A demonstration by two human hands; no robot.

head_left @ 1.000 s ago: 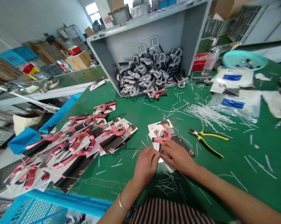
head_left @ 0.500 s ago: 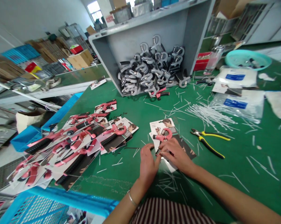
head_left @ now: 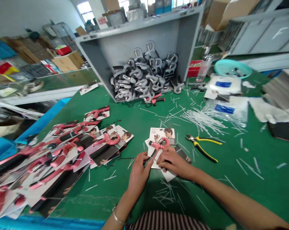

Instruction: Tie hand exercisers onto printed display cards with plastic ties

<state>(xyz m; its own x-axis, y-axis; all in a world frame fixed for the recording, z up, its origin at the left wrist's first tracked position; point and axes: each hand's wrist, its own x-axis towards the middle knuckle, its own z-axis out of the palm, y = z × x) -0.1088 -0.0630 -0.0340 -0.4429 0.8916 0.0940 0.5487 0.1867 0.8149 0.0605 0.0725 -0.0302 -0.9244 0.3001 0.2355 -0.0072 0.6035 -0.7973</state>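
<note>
A pink and black hand grip [head_left: 165,140] lies on a printed card [head_left: 154,131], with more cards beneath it on the green table. My left hand [head_left: 140,169] is closed at the lower left edge of the card, its thumb and fingers around the grip's handle. From the right, my right hand [head_left: 174,161] bends its fingers over the lower part of the grip, with the fingertips pressed together near the other handle. Both handles are partly hidden by my fingers. Yellow and black pliers [head_left: 202,143] lie open to the right of the card.
Carded pink grips [head_left: 60,153] are heaped at the left. A grey crate [head_left: 187,41] of grey grips stands behind. White ties [head_left: 203,119], plastic bags [head_left: 224,84], a glove [head_left: 264,110] and a turquoise bowl [head_left: 218,68] lie to the right.
The view has shifted, with a stack at the far right now showing. My fingers have moved lower on the grip, so more of the grip and card shows.
</note>
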